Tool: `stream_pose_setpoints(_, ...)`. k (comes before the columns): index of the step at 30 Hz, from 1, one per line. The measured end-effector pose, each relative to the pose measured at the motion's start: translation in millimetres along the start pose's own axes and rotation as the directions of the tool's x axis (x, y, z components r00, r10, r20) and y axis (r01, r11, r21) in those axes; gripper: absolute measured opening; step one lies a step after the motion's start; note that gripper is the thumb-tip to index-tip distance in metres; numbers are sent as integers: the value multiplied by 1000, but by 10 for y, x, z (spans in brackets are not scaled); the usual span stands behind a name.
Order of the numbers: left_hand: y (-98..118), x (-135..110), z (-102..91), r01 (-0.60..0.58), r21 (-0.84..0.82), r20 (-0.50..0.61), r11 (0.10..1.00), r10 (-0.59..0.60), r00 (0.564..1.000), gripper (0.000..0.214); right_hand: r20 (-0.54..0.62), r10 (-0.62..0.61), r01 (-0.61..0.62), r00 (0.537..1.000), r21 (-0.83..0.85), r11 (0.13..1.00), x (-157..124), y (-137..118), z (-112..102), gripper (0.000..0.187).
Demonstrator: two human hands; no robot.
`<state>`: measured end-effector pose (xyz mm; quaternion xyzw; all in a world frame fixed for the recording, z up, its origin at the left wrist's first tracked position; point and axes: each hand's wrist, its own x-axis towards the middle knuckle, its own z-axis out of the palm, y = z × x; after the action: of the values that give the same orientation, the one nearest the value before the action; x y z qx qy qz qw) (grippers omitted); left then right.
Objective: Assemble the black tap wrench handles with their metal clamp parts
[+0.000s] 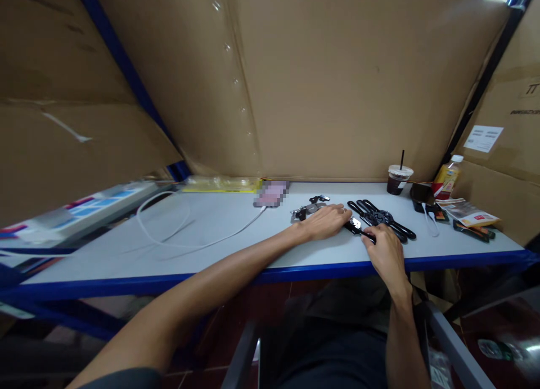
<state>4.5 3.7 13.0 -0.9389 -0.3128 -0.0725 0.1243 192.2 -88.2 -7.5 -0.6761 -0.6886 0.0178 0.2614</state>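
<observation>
Both my hands are on a black-handled tool with a shiny metal head (pixel 356 225), low over the tabletop; its exact kind is too small to make out. My right hand (pixel 386 251) is closed round the black handle at the near end. The fingers of my left hand (pixel 329 221) are bent and closed at the tool's other end, partly hidden behind the hand's back. Left of that hand lie small loose metal and black parts (pixel 300 213). Several black-handled pieces (pixel 382 216) lie in a pile just beyond my right hand.
On the grey tabletop (pixel 228 254) a phone (pixel 272 193) lies with a white cable (pixel 202 246) attached. To the right stand a lidded drink cup (pixel 399 181) and a bottle (pixel 449 178), near a packet (pixel 472 213). Cardboard walls (pixel 329 96) enclose the back and sides.
</observation>
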Motion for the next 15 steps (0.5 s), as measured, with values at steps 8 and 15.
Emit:
stream_pose_setpoints(8,7,33,63,-71,98,-10,993,72,997,19,11,-6,5,1000,6,1000,16,-19,23,23)
stream_pose_setpoints(15,22,77,49,-131,148,-46,980,139,989,17,18,-55,54,998,44,998,50,31,68,25)
